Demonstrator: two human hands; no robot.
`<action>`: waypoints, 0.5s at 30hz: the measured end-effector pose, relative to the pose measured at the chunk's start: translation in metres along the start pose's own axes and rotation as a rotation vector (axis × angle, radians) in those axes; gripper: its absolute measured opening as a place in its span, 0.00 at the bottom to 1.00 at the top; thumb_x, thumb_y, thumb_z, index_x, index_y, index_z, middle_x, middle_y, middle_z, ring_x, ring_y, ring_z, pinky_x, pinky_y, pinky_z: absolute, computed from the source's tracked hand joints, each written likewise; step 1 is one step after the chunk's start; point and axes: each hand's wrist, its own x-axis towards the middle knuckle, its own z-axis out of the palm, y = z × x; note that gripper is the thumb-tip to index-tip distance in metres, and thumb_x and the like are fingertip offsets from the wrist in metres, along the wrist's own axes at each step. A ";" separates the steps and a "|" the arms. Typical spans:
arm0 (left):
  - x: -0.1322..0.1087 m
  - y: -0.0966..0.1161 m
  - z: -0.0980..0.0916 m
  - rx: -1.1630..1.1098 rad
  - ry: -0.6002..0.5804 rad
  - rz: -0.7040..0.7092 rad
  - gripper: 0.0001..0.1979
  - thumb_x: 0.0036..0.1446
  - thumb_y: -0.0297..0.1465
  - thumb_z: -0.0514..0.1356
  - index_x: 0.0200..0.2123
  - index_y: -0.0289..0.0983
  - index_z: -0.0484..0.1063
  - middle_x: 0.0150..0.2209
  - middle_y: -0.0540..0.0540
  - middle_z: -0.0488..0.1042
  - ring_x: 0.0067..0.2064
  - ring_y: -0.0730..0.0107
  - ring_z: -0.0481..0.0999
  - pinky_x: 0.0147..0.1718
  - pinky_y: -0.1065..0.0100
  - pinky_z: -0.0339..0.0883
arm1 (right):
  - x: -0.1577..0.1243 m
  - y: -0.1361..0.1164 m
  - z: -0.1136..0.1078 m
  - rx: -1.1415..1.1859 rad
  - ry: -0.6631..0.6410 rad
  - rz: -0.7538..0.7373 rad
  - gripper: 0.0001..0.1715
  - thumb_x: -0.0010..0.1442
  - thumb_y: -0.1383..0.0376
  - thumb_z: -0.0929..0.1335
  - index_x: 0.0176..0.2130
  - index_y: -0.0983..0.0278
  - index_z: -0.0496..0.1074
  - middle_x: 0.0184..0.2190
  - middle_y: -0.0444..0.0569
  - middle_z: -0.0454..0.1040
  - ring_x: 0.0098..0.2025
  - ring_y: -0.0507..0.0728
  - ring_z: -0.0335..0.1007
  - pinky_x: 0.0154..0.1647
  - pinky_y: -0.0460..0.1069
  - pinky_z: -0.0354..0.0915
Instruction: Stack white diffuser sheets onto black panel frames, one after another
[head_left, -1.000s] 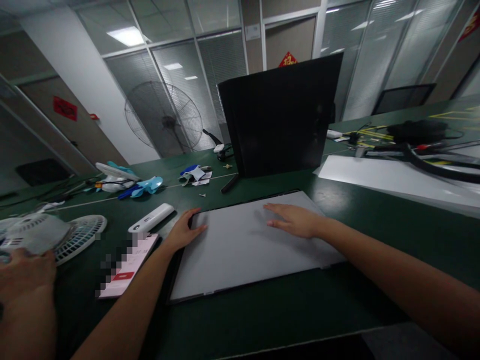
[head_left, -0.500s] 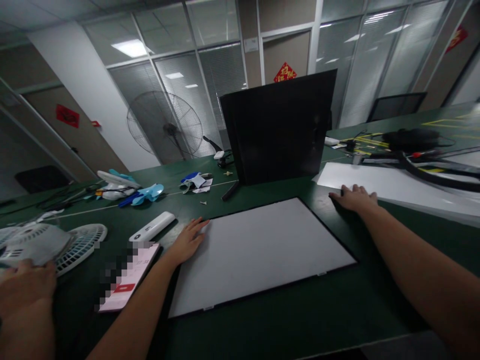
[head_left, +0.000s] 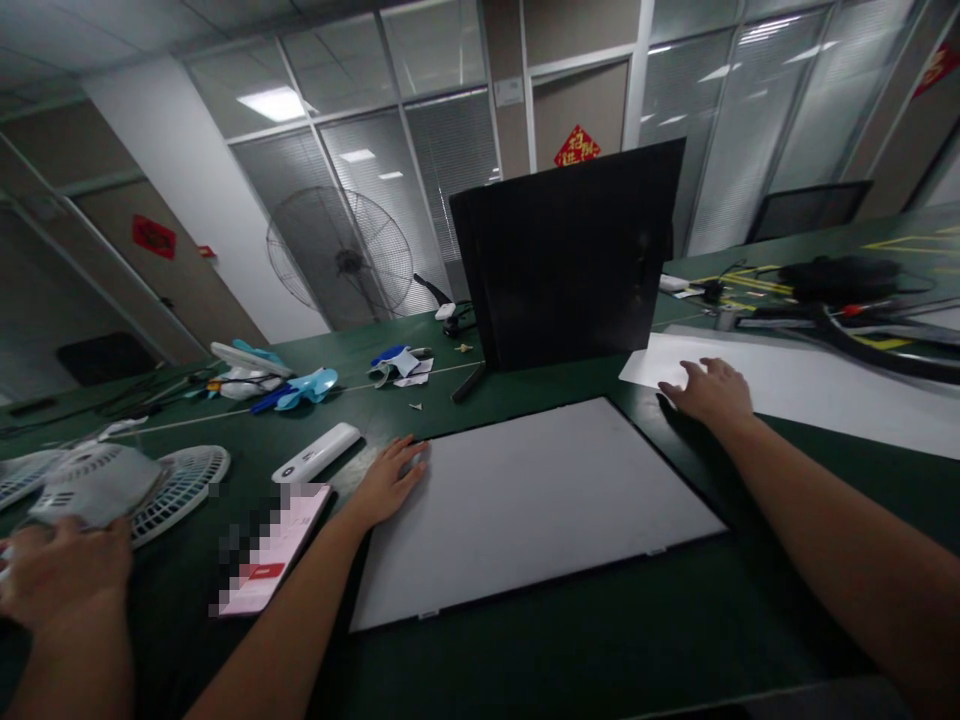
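Note:
My left hand (head_left: 389, 482) lies on the left edge of a flat, pale grey panel (head_left: 532, 500) with a thin black border, fingers stretched over its upper left corner. The panel rests flat on the green table. To its right, my right hand (head_left: 711, 390) is over the near edge of a white sheet (head_left: 802, 390), fingers bent and apart, thumb out to the left. Nothing shows between its fingers; whether the fingertips touch the sheet I cannot tell. A large black screen-like panel (head_left: 570, 260) stands upright behind the grey one.
Another person's hand (head_left: 67, 570) is at a white fan (head_left: 109, 480) on the left. Nearby lie a white handheld device (head_left: 316, 453) and a pink-screened phone (head_left: 289, 545). Blue gloves (head_left: 307, 388) are farther back. A black curved strip (head_left: 870, 335) lies on the right.
The white sheet has slid slightly left, and another sheet edge shows behind it. My right hand's fingers are more bent and raised. My left hand stays on the panel; the view has shifted slightly.

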 end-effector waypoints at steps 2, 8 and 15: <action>0.001 -0.001 0.001 -0.005 0.015 0.007 0.35 0.69 0.55 0.49 0.66 0.39 0.74 0.71 0.35 0.67 0.74 0.46 0.62 0.72 0.41 0.53 | 0.001 0.001 0.002 0.010 -0.051 0.036 0.45 0.70 0.41 0.61 0.70 0.70 0.64 0.71 0.72 0.59 0.71 0.79 0.53 0.66 0.71 0.53; 0.001 -0.002 0.001 -0.011 0.031 0.012 0.33 0.70 0.53 0.49 0.65 0.40 0.74 0.71 0.35 0.68 0.73 0.47 0.64 0.71 0.42 0.56 | 0.005 0.000 -0.005 0.040 -0.136 0.050 0.48 0.69 0.38 0.60 0.71 0.67 0.65 0.67 0.76 0.65 0.64 0.80 0.64 0.56 0.70 0.61; 0.003 -0.006 0.005 -0.020 0.086 0.022 0.29 0.69 0.50 0.53 0.63 0.42 0.77 0.68 0.37 0.71 0.70 0.48 0.68 0.70 0.44 0.60 | 0.005 -0.002 -0.002 0.013 -0.089 0.051 0.44 0.69 0.40 0.59 0.68 0.66 0.68 0.64 0.74 0.70 0.63 0.80 0.66 0.56 0.71 0.61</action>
